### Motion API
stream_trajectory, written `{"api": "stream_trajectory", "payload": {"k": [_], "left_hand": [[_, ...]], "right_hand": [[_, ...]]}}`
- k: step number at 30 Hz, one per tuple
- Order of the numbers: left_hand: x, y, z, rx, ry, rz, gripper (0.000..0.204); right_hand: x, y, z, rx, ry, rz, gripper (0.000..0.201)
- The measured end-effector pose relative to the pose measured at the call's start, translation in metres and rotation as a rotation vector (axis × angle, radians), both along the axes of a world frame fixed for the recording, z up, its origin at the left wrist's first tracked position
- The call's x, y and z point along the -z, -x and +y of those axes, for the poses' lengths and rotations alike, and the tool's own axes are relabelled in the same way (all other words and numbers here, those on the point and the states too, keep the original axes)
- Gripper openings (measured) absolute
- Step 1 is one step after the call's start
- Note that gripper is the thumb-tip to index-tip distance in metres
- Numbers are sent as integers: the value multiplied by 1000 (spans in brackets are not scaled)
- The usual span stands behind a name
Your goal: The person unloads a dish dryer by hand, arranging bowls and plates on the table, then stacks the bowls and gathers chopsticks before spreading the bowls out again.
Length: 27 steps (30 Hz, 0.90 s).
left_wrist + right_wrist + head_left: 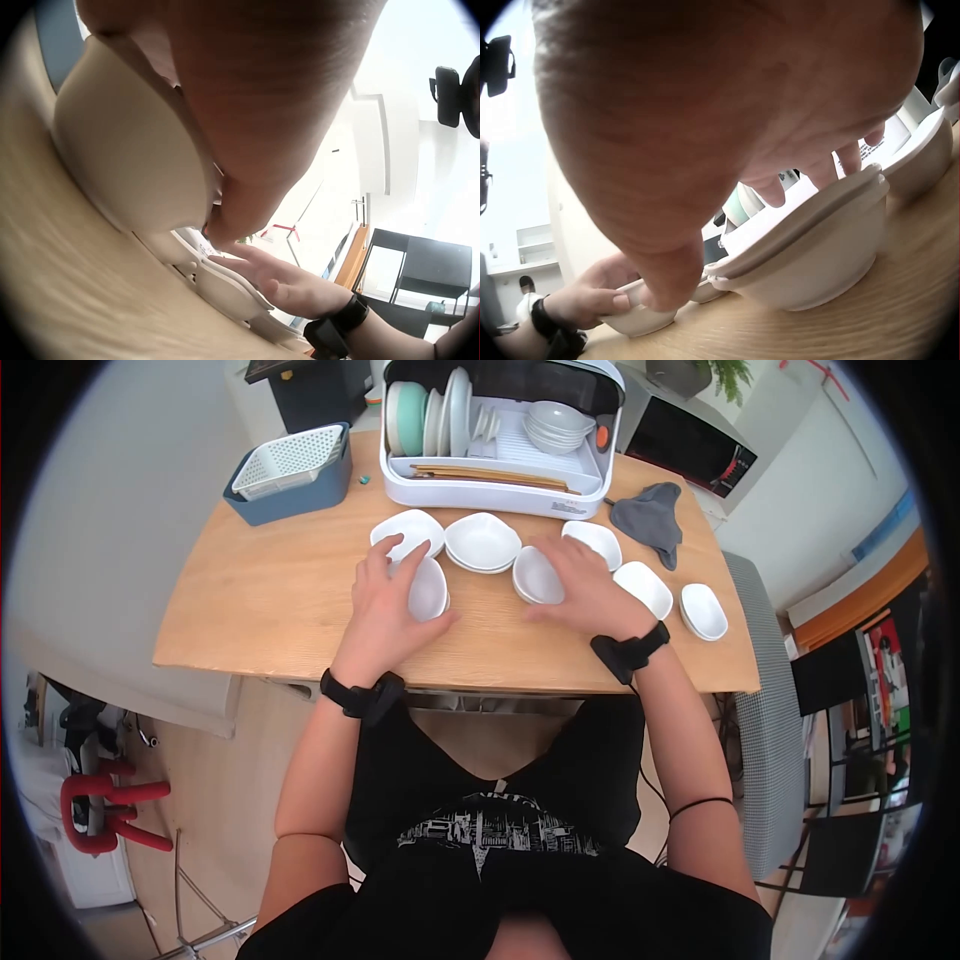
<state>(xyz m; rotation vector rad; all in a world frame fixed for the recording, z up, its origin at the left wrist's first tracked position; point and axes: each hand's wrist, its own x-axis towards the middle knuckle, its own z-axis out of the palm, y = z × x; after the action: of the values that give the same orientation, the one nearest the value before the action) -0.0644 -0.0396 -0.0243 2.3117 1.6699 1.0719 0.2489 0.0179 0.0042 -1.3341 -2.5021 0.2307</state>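
Note:
In the head view my left hand (385, 605) spreads over a small white bowl (428, 592) near the middle of the wooden table, thumb by its near edge. The left wrist view has this bowl (127, 142) large beside the palm; most fingers are hidden there. My right hand (595, 585) arches over a stack of two white bowls (537, 575). From the right wrist, its loosely bent fingers reach past the far rim of the stacked bowls (810, 247), with the thumb at the left side. Both hands stand apart, palms down, facing each other.
More white bowls stand around: one back left (405, 523), a stack (483, 542) at centre, and others right (592, 543), (645, 590) and far right (703, 611). Behind are a dish rack (490, 495), a blue basket (290, 508), a grey cloth (650, 520) and a microwave (690, 445).

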Motion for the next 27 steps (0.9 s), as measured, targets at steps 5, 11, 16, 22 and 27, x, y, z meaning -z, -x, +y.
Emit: {"api": "stream_trajectory", "payload": {"k": [5,11,16,22,27], "left_hand": [[-13,-16,-5,39,-107,-10,88],[-13,-55,-30,388,-74,69,79],[-3,-71,-26,449,-41,67,71],[0,-73,-22,425,-43,109,67],[0,-77,-14,386,-30,191,64]], "right_hand": [[14,-2,2,-5,11,-14,102],[18,1,8,-12,-19,67,101],[10,-7,2,22,-92,99,103],[-5,-41,-42,44,-193,136,102],[4,-59,-83,26,-90,12,105]]}}
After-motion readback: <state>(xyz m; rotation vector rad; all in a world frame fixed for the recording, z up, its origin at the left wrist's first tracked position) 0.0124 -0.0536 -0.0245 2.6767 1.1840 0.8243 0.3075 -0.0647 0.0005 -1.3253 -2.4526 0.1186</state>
